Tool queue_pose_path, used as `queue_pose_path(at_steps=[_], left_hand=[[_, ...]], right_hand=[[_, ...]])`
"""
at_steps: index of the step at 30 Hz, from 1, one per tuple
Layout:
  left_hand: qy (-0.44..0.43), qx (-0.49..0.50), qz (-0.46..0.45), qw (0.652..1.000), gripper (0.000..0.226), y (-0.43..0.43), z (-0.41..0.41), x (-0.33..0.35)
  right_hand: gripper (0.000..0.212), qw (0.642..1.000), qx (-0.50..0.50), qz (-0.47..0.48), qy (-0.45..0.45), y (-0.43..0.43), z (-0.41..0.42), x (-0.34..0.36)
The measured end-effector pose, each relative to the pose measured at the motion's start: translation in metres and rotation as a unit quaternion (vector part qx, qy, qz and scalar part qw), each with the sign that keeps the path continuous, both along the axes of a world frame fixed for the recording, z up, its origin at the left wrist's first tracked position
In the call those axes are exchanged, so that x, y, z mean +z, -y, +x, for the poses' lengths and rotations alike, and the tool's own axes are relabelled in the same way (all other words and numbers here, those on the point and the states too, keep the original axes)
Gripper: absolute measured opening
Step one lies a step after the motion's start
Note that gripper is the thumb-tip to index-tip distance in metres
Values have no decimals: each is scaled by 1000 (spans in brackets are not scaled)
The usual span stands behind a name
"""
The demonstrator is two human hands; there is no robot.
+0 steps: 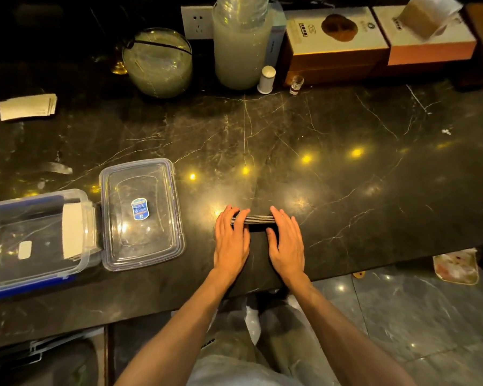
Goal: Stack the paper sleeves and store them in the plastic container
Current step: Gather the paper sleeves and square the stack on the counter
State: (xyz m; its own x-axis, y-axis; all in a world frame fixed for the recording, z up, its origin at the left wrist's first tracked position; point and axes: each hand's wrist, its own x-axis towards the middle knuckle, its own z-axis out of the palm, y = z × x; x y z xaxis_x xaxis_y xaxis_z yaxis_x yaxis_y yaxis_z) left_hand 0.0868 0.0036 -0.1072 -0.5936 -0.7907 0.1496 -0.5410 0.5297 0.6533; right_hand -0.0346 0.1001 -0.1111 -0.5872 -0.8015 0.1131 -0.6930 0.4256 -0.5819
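Observation:
A stack of dark paper sleeves [258, 218] stands on edge on the black marble counter. My left hand [231, 238] grips its left end and my right hand [286, 240] grips its right end, fingers curled over the top. The clear plastic container [0, 215] with blue clips sits open at the left edge; pale paper sleeves [72, 232] lean against its right wall. Its clear lid [141, 215] lies flat just right of it. Another small pile of pale sleeves [27, 106] lies at the far left of the counter.
At the back stand a glass bowl [157, 62], a tall wrapped stack of plastic cups [241, 43], a small white bottle [266, 79], a shot glass [296, 84] and two boxes [338, 37]. The counter's front edge runs just below my wrists.

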Motion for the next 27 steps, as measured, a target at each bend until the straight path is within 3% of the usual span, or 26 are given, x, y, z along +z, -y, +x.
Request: queue_pose_path(at_steps=[6,9,13,16,18,27], left_hand=[[2,-15,84,996,40,7,4,22],[-9,-10,197,980,48,19,8,47],[-110,-8,434,894,38,28,25,78],[-133,6,548,826,25,17,41,91],[-160,6,568,808,21,10,52,101],[-125,-25,445,886,25,6,135,164]], right_hand=[[39,997,-14,-5,81,8,5,35],[38,986,-23,61,155,16,5,72],[42,905,-77,99,407,10,12,117],[40,888,-85,100,440,-10,27,144],[39,890,-74,95,440,-20,39,162],[36,887,-17,46,459,-36,116,208]])
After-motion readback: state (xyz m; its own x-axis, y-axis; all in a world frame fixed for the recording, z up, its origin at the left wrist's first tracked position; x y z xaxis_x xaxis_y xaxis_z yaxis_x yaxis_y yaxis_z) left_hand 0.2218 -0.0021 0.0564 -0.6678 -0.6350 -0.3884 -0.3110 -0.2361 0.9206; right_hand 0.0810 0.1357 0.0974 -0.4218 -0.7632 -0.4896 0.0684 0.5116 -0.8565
